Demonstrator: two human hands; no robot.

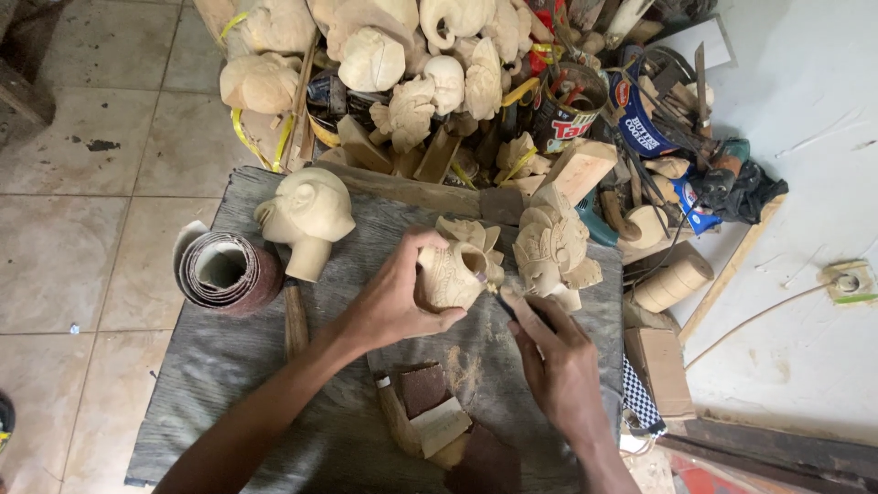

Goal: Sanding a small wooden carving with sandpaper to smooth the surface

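My left hand [395, 297] grips a small pale carved wooden figure [455, 272] just above a grey cloth-covered board [229, 375]. In my right hand [558, 361] is a thin dark carving tool [506, 306], its tip touching the figure's right side. Fine sawdust [462, 366] lies on the cloth under the figure. A second ornate carved head [551, 249] stands right beside it. A smooth uncarved wooden head [306, 215] stands to the left.
A roll of sandpaper [224, 273] lies at the board's left, a wooden-handled tool [294, 316] beside it. Sandpaper pieces and wood blocks [430, 416] lie near my wrists. Several carvings [370, 59], tins [562, 114] and wood scraps crowd the back.
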